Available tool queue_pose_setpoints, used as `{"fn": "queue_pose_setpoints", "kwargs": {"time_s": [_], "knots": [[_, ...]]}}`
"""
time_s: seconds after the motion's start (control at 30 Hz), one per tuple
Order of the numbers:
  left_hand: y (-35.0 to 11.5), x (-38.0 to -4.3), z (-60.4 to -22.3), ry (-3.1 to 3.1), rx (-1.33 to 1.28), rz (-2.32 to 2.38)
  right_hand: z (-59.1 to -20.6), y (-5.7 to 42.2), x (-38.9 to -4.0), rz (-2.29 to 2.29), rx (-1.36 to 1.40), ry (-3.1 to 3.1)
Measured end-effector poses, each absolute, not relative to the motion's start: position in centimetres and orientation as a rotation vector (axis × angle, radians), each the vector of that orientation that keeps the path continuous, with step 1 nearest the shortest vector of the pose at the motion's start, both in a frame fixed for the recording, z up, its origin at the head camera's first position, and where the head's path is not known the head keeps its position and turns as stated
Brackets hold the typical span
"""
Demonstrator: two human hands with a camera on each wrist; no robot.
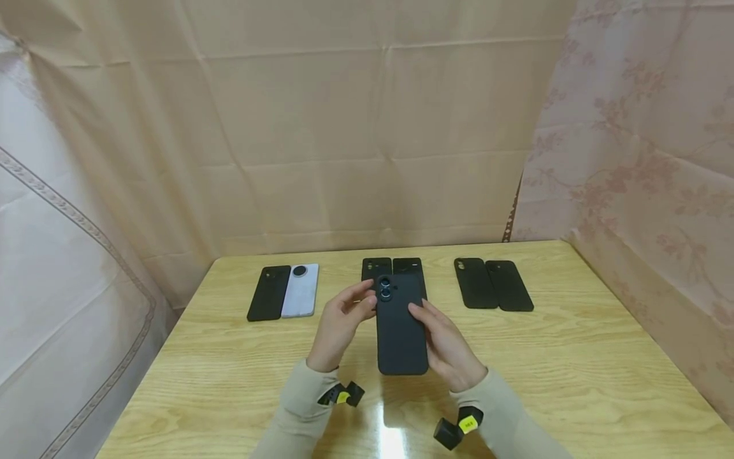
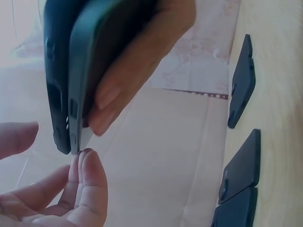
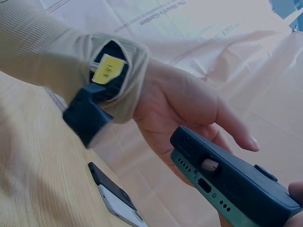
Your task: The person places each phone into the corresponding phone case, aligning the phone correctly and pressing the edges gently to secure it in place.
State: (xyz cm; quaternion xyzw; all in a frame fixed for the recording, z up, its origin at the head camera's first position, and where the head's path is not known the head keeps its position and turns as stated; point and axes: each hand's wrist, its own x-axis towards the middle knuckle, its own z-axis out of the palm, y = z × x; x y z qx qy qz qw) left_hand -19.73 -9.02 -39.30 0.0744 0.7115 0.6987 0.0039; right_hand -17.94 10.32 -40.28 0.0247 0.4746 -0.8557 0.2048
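Observation:
In the head view, my right hand (image 1: 450,347) holds a black phone case (image 1: 402,335) upright over the table, its thumb on the case's back and two camera rings at the top left. Inside the case sits a green-edged phone (image 3: 208,193); along one edge, the left wrist view shows the phone (image 2: 79,80) and the case (image 2: 56,90) slightly apart. My left hand (image 1: 341,325) is at the camera end. Its bent fingertips (image 2: 92,165) reach the phone's edge, while the thumb (image 2: 19,138) stands away from the case.
On the wooden table (image 1: 229,370), a black slab (image 1: 269,293) lies beside a white phone (image 1: 301,296) at left. Two dark slabs (image 1: 376,263) lie behind my hands. At right, a black case (image 1: 476,284) adjoins a black phone (image 1: 509,285). A beige cloth (image 1: 367,127) hangs behind.

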Motion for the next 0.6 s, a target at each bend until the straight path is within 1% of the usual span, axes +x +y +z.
{"fn": "queue_pose_setpoints", "kwargs": {"time_s": [0.27,0.6], "knots": [[-9.2,-21.1,-38.8,2.224,0.247,2.157,-40.4,10.2,-17.9,-2.379,0.073,1.342],[-8.7,-22.2,-38.6,2.262,0.192,2.107,-40.5,9.9,-17.8,-2.376,0.052,1.327]]}}
